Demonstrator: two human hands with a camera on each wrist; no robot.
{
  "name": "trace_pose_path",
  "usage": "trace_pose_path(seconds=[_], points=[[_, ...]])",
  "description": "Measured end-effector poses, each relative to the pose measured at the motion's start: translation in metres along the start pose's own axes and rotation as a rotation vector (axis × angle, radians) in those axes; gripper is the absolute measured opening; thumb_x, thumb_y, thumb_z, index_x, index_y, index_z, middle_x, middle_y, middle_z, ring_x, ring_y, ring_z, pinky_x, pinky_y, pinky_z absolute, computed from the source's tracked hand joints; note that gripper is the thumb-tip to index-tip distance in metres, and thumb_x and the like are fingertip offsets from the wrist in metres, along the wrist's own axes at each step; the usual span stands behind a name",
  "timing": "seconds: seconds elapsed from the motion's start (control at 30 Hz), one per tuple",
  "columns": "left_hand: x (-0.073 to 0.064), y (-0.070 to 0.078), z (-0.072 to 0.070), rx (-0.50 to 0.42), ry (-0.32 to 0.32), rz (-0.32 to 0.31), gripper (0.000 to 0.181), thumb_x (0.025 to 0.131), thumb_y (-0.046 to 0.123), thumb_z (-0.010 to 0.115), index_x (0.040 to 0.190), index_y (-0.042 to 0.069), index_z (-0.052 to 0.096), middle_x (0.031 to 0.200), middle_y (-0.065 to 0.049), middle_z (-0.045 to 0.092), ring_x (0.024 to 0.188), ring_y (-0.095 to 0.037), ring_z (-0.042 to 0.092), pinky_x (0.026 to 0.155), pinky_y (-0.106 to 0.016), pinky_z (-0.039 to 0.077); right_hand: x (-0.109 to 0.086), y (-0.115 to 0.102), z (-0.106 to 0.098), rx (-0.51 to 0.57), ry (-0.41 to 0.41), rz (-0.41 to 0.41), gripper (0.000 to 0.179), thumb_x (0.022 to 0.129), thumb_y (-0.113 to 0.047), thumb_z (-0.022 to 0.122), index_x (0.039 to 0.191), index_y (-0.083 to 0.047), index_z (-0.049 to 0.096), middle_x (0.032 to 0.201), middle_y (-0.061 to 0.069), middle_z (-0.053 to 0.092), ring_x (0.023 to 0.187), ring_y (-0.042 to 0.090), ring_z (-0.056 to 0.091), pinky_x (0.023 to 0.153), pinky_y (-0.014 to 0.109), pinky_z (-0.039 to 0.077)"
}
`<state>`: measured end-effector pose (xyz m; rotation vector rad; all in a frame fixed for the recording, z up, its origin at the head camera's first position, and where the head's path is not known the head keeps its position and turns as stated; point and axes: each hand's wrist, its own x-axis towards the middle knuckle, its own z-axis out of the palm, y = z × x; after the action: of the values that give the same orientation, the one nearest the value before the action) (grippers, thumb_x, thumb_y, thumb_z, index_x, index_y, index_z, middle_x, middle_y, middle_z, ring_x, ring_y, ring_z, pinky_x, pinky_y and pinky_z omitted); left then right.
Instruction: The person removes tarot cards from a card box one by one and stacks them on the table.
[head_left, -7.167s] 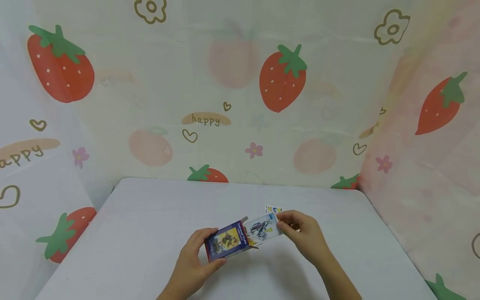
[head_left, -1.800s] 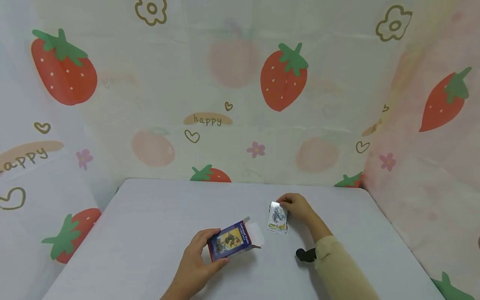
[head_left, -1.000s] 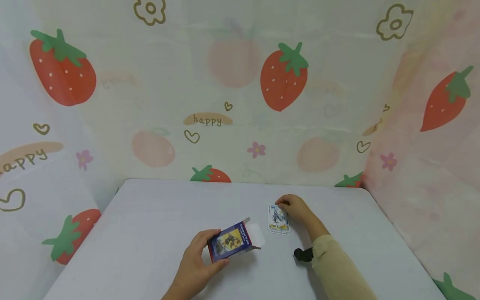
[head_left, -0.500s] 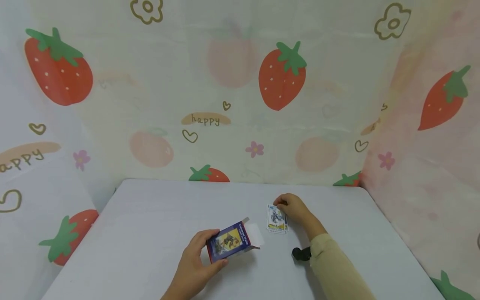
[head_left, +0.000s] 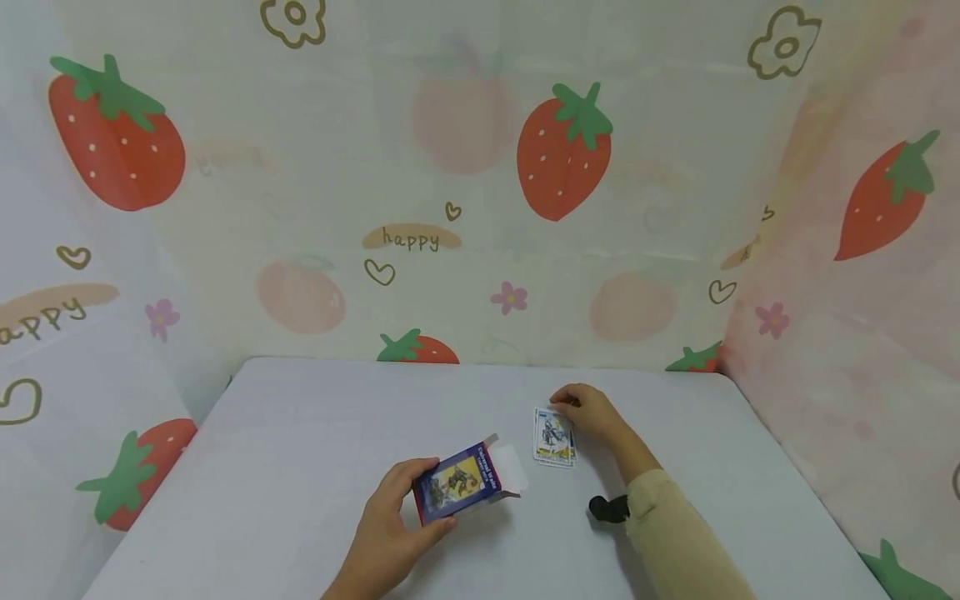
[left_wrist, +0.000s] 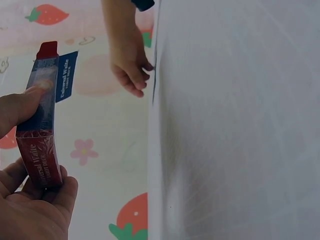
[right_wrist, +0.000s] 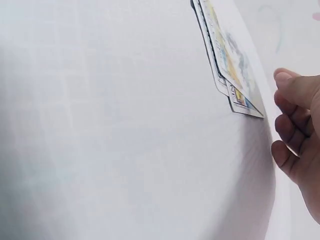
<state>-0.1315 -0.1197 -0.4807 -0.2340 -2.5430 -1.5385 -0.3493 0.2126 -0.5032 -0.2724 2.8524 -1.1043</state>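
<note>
My left hand (head_left: 390, 517) grips a dark blue and red card box (head_left: 453, 483) marked "Universal Waite", thumb on one edge and fingers on the other. The box lies tilted, its flapped end towards the right with a white inner flap (head_left: 512, 468) out. In the left wrist view the red end of the box (left_wrist: 41, 160) faces the camera. A small, slightly uneven stack of picture cards (head_left: 553, 442) lies on the table right of the box. At its far edge hovers my right hand (head_left: 592, 415), fingers loosely curled. The right wrist view shows that hand (right_wrist: 300, 125) apart from the cards (right_wrist: 242, 65), holding nothing.
A white-covered table (head_left: 337, 433) extends around the hands. Behind it hangs a curtain (head_left: 465, 250) printed with strawberries, continuing along both sides. A black device (head_left: 609, 508) sticks out from the right sleeve (head_left: 675, 525).
Earlier my right hand drew a card from the box, then laid it on the stack. It has now let go and lifted slightly off. The left hand keeps the box in place.
</note>
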Motion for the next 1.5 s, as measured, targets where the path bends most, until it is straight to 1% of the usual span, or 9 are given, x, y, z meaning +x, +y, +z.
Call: trace_pose_path(seconds=[0.23, 0.33, 0.53, 0.77, 0.97, 1.13, 1.33, 1.5], points=[[0.000, 0.002, 0.000, -0.003, -0.005, -0.006, 0.072, 0.077, 0.024, 0.092, 0.138, 0.031, 0.055, 0.137, 0.009, 0.056, 0.127, -0.016, 0.056, 0.110, -0.053, 0.046, -0.006, -0.001, -0.005, 0.005, 0.030, -0.005, 0.015, 0.101, -0.018, 0.065, 0.113, -0.013, 0.073, 0.108, 0.003, 0.069, 0.097, 0.021, 0.059, 0.089, 0.041, 0.050], [-0.001, 0.001, 0.001, -0.003, -0.004, -0.007, 0.072, 0.077, 0.023, 0.092, 0.138, 0.031, 0.055, 0.137, 0.008, 0.056, 0.127, -0.016, 0.056, 0.110, -0.053, 0.046, -0.010, -0.005, -0.007, 0.008, 0.047, -0.007, 0.015, 0.101, -0.019, 0.066, 0.113, -0.014, 0.073, 0.106, 0.001, 0.068, 0.095, 0.020, 0.057, 0.086, 0.038, 0.049], [-0.001, 0.000, 0.001, 0.000, -0.003, -0.007, 0.072, 0.077, 0.023, 0.092, 0.139, 0.028, 0.056, 0.138, 0.008, 0.056, 0.127, -0.016, 0.056, 0.110, -0.052, 0.046, -0.027, -0.017, -0.010, 0.015, 0.072, -0.017, 0.018, 0.101, -0.020, 0.065, 0.116, -0.011, 0.072, 0.103, 0.001, 0.067, 0.095, 0.020, 0.056, 0.080, 0.034, 0.048], [-0.002, 0.001, 0.001, -0.005, -0.004, -0.005, 0.074, 0.076, 0.022, 0.092, 0.140, 0.026, 0.056, 0.138, 0.009, 0.055, 0.126, -0.015, 0.056, 0.110, -0.052, 0.046, -0.044, -0.027, -0.011, 0.037, 0.092, -0.039, 0.018, 0.101, -0.022, 0.066, 0.116, -0.013, 0.072, 0.102, 0.000, 0.066, 0.094, 0.019, 0.056, 0.078, 0.032, 0.047], [-0.001, 0.002, 0.001, 0.002, -0.001, -0.003, 0.074, 0.075, 0.024, 0.093, 0.139, 0.030, 0.056, 0.138, 0.010, 0.055, 0.126, -0.015, 0.056, 0.110, -0.051, 0.047, -0.057, -0.032, -0.014, 0.046, 0.122, -0.082, 0.019, 0.101, -0.020, 0.065, 0.116, -0.011, 0.072, 0.103, 0.000, 0.068, 0.094, 0.019, 0.057, 0.076, 0.032, 0.048], [-0.001, 0.003, 0.000, 0.014, -0.002, -0.012, 0.073, 0.076, 0.026, 0.092, 0.138, 0.032, 0.055, 0.140, 0.009, 0.055, 0.127, -0.016, 0.056, 0.110, -0.052, 0.047, -0.068, -0.039, -0.016, 0.054, 0.139, -0.093, 0.018, 0.101, -0.019, 0.066, 0.116, -0.010, 0.072, 0.101, -0.001, 0.068, 0.092, 0.018, 0.058, 0.075, 0.032, 0.049], [0.000, 0.003, 0.000, 0.014, 0.005, -0.001, 0.073, 0.075, 0.022, 0.093, 0.138, 0.030, 0.056, 0.139, 0.010, 0.055, 0.126, -0.015, 0.056, 0.110, -0.050, 0.047, -0.081, -0.049, -0.018, 0.095, 0.151, -0.095, 0.015, 0.101, -0.019, 0.066, 0.113, -0.013, 0.073, 0.100, 0.000, 0.070, 0.089, 0.018, 0.059, 0.072, 0.030, 0.050], [0.001, 0.002, 0.001, 0.003, 0.006, 0.010, 0.074, 0.075, 0.019, 0.093, 0.139, 0.024, 0.057, 0.137, 0.011, 0.056, 0.124, -0.014, 0.056, 0.110, -0.051, 0.047, -0.092, -0.055, -0.018, 0.117, 0.164, -0.092, 0.012, 0.101, -0.020, 0.066, 0.110, -0.016, 0.073, 0.098, 0.001, 0.070, 0.085, 0.020, 0.059, 0.069, 0.027, 0.051]])
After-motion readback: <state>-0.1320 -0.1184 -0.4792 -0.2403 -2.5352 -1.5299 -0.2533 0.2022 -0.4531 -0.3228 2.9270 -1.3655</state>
